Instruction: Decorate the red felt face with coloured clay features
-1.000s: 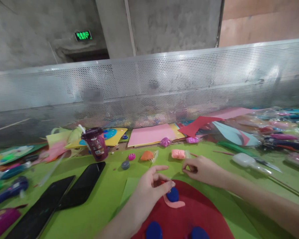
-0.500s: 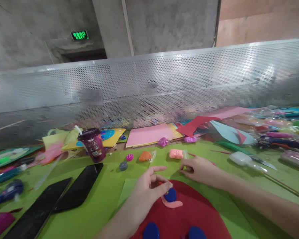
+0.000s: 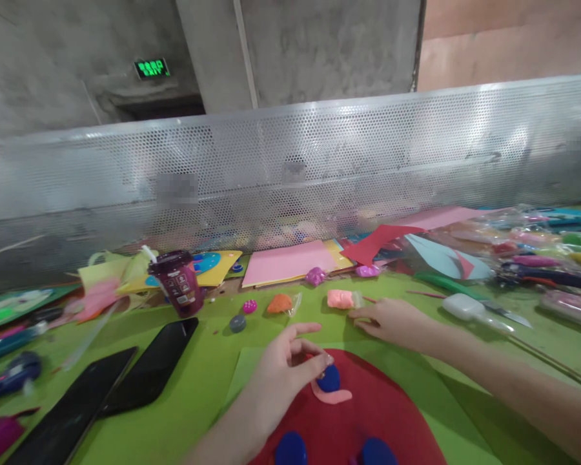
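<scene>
My left hand (image 3: 290,365) hovers over the top of a red paper disc (image 3: 363,426), thumb and fingers pinched on a tiny red piece beside a blue clay blob (image 3: 329,380) that sits on a pink clay strip (image 3: 332,395). My right hand (image 3: 392,321) rests palm down on the green table cover (image 3: 198,381), fingers together and reaching toward a pink clay lump (image 3: 339,298). It holds nothing that I can see. Two more blue blobs (image 3: 290,449) lie on the disc near the bottom edge.
Two black phones (image 3: 148,365) lie at the left. A dark cup with a straw (image 3: 177,281), an orange clay lump (image 3: 279,303), purple lumps (image 3: 315,276), coloured paper sheets (image 3: 290,261), markers and a white bottle (image 3: 462,307) crowd the back. A perforated metal panel (image 3: 319,168) stands behind.
My right hand has uncurled and slid a little toward the pink lump, now lying flatter. My left hand holds its pinch in the same spot. The view has drifted slightly.
</scene>
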Demonstrator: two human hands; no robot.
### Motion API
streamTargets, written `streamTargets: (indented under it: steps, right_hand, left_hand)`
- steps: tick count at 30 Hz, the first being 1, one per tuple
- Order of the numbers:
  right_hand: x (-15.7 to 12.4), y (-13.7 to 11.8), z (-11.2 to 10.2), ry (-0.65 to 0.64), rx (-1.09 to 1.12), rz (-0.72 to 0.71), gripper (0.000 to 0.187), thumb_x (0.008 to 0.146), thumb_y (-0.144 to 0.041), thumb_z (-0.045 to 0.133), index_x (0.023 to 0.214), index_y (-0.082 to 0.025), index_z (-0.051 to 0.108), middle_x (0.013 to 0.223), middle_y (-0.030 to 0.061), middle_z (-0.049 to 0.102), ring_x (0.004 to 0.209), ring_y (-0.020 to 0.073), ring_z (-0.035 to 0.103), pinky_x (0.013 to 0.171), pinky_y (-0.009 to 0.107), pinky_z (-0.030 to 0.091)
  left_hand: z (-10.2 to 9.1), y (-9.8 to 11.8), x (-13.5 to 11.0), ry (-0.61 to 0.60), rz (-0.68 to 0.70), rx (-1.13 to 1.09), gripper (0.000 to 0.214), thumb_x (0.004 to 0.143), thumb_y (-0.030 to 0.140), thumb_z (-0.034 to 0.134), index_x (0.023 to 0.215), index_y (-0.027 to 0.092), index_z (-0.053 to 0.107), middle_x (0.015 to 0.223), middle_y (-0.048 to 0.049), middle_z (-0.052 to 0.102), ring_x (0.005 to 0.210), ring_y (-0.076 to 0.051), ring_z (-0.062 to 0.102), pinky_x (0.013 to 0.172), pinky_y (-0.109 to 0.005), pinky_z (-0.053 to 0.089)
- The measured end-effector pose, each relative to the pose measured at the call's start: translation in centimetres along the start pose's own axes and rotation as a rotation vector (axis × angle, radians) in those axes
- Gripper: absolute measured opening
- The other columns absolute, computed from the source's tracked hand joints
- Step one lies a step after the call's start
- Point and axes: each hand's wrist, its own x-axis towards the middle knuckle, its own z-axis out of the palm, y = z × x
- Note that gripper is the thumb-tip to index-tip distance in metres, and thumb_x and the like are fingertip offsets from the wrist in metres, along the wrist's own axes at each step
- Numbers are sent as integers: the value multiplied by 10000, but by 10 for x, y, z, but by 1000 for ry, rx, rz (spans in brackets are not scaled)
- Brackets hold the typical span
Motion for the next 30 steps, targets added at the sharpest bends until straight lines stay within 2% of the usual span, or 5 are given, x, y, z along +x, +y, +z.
streamTargets:
  steps: [6, 13, 17, 22, 30]
  right_hand:
    - [-3, 2, -2, -1, -68, 34, 364, 813, -171, 433, 1094, -269, 642, 675, 63, 648, 537, 176, 553, 444, 244, 210]
    - [-2, 2, -2, 28, 19, 33, 356, 787, -123, 469, 1035, -268, 680, 679, 60, 656, 561, 194, 561, 475, 252, 280]
    - [0, 0, -3, 37, 49, 40, 318, 787, -138, 483, 979, -259, 705, 639, 60, 638, 534, 196, 543, 469, 258, 274]
    - [0, 3, -8, 32, 49, 41, 365, 759, -102, 469, 993, -256, 704, 623, 44, 638, 514, 171, 524, 452, 238, 273]
    - [-8, 4, -17, -31, -11, -75, 428, 768, -59, 434, 1049, -273, 677, 640, 45, 649, 523, 157, 529, 452, 230, 244]
  left_hand:
    - [0, -1, 0, -8, 6, 6, 443, 687, 259, 662, 1086, 143, 507, 773, -17, 632, 746, -162, 607, 714, -278, 435]
    - [-1, 0, -1, -9, 24, 29, 430, 697, 251, 656, 1086, 145, 507, 771, -25, 640, 750, -166, 603, 720, -279, 429]
    - [-1, -1, 0, -11, 18, 15, 426, 696, 258, 660, 1082, 154, 514, 783, -22, 636, 757, -168, 606, 714, -279, 434]
    - [-1, -2, 0, -15, 19, 0, 434, 696, 261, 665, 1088, 150, 514, 780, -22, 639, 762, -170, 611, 722, -284, 436]
    - [0, -2, -1, -20, 32, -23, 429, 698, 251, 663, 1085, 146, 510, 775, -18, 633, 751, -163, 608, 715, -283, 442]
